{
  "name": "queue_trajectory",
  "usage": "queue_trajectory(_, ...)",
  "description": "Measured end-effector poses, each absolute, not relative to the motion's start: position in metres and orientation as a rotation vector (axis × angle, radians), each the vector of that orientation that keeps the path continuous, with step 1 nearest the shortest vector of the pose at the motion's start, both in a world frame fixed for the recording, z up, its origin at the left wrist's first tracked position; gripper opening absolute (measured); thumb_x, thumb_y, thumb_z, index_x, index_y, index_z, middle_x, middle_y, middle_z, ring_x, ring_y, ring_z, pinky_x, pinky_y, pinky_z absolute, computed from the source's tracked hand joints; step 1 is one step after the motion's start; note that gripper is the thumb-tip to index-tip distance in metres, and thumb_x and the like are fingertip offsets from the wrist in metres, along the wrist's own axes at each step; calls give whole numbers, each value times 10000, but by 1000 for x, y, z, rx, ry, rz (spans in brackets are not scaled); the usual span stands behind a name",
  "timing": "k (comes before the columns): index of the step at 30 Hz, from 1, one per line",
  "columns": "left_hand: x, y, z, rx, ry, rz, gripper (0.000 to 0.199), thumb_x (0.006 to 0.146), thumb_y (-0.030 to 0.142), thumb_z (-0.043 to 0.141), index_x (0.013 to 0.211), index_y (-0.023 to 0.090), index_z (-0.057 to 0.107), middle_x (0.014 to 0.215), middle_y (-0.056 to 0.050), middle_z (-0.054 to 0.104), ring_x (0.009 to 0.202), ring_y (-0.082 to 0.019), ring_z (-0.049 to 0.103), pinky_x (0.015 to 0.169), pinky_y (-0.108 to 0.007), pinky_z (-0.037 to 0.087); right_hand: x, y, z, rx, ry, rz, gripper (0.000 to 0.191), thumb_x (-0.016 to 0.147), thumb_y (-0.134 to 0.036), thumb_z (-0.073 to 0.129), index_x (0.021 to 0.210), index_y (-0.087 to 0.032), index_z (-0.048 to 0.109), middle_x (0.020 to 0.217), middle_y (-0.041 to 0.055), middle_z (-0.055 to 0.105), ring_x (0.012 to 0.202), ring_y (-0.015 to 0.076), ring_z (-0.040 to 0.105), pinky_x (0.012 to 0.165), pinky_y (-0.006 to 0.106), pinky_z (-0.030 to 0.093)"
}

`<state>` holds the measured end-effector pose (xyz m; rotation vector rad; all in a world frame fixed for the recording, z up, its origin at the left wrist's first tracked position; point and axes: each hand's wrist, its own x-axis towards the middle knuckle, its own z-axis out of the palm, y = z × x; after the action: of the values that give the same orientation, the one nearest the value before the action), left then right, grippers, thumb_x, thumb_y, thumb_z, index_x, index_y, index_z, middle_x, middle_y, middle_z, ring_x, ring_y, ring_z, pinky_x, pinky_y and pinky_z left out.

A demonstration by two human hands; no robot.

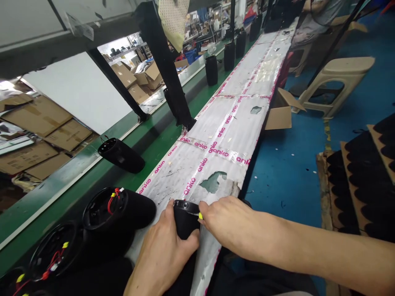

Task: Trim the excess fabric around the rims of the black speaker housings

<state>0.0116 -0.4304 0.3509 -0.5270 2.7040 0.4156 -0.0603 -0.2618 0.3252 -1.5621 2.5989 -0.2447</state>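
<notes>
In front of me my left hand (163, 248) is wrapped round a black cylindrical speaker housing (186, 224), fingers on its left side and thumb on the near side. Its dark rim faces up and away. My right hand (220, 218) is closed at the rim's right edge, pinching a small yellow piece (200, 216); most of this piece is hidden by the fingers. At the left stand more black cylinders, one (135, 207) with a red wire bundle (112, 201) in its open end. A second open cylinder (55, 250) has red wires and a yellow connector.
White taped sheeting (228, 135), torn in places, covers the bench. Along the green conveyor (157, 152) stand several black cylinders, one lying tilted (121, 155). A black post (166, 65) rises beside it. To the right are a cardboard box (279, 113), a plastic stool (339, 78) and another person (314, 24).
</notes>
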Motion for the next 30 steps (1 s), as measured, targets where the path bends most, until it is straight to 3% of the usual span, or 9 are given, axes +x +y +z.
queue_trajectory(6,9,-423,355,-514,2717,328,823,846,468,560,1535,105,296,1388,-180,610,1223,-354,623,990,-415,475,-71,-263,340,-1596,2411,-95,114,833,-115,671,945,-133,662,833,72,681,679,236,691,478,312,359)
queue_trajectory(11,9,-420,350,-501,2746,215,830,850,493,567,1535,105,303,1369,-196,619,1151,-381,659,919,-422,498,-65,-260,323,-1455,2558,-219,154,917,-172,622,1055,-105,628,737,66,672,640,249,686,506,313,384)
queue_trajectory(17,11,-419,349,-508,2774,220,811,846,469,582,1530,133,306,1329,-167,653,1150,-376,663,918,-420,494,-71,-251,322,-1431,2456,-476,230,1032,-311,489,1015,-120,617,829,127,709,770,282,707,611,329,413)
queue_trajectory(21,14,-420,349,-515,2790,273,779,848,460,573,1515,142,329,1324,-163,661,1185,-370,649,932,-417,489,-74,-249,314,-1413,2440,-589,267,1038,-383,478,1018,-149,605,799,83,713,723,248,696,586,308,371)
queue_trajectory(26,19,-421,348,-532,2819,289,796,842,466,574,1526,143,326,1408,-158,613,1256,-359,611,988,-410,469,-69,-248,307,-1268,2543,-753,398,1108,-400,218,1132,-156,533,821,52,698,750,205,685,603,292,365)
queue_trajectory(30,20,-420,344,-530,2832,275,818,832,457,574,1534,129,313,1403,-160,617,1232,-355,628,972,-401,478,-61,-246,313,-1281,2552,-714,296,1076,-382,372,1020,-164,565,775,58,686,690,237,679,573,309,345)
